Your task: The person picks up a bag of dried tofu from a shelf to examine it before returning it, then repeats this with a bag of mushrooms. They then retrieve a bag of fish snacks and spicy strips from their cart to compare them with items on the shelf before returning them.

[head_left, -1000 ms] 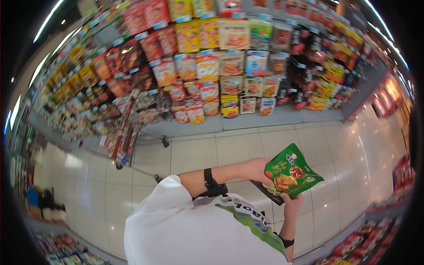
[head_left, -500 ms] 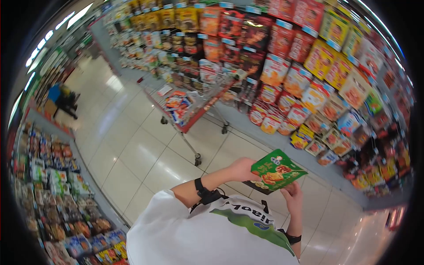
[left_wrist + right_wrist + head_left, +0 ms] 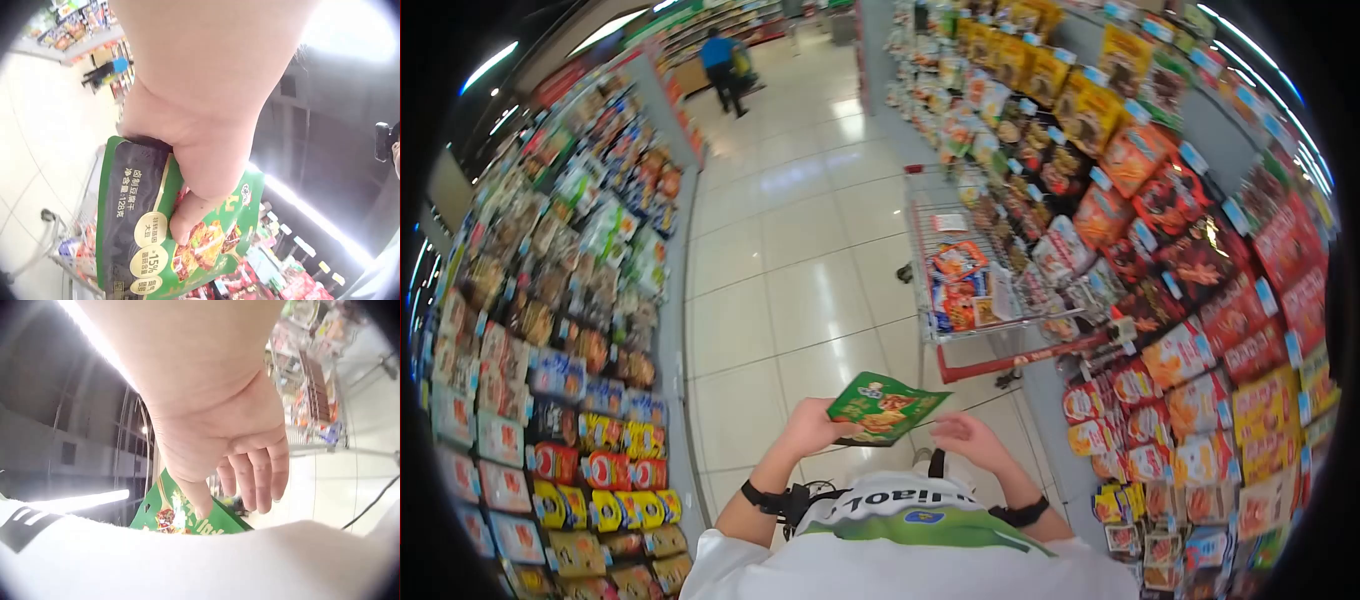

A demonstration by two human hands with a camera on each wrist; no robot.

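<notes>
A green snack packet [image 3: 887, 407] with a food picture lies nearly flat in front of my chest. My left hand [image 3: 818, 430] grips its left edge; in the left wrist view the thumb [image 3: 187, 215] presses on the packet [image 3: 147, 240], and the other fingers are hidden behind it. My right hand [image 3: 963, 437] hovers just right of the packet, apart from it and holding nothing. Seen from the right wrist, its fingers [image 3: 256, 478] hang loose and relaxed above the packet [image 3: 187, 519].
A wire shopping cart [image 3: 985, 290] with a red handle [image 3: 1025, 355] and packets inside stands ahead on the right against the snack shelves [image 3: 1200, 250]. More shelves [image 3: 560, 330] line the left. The tiled aisle [image 3: 790, 240] runs ahead to a distant person in blue [image 3: 722, 62].
My head has swung to look down the aisle. The right hand has let go of the packet and moved off to the right; the left hand alone holds it, now flatter.
</notes>
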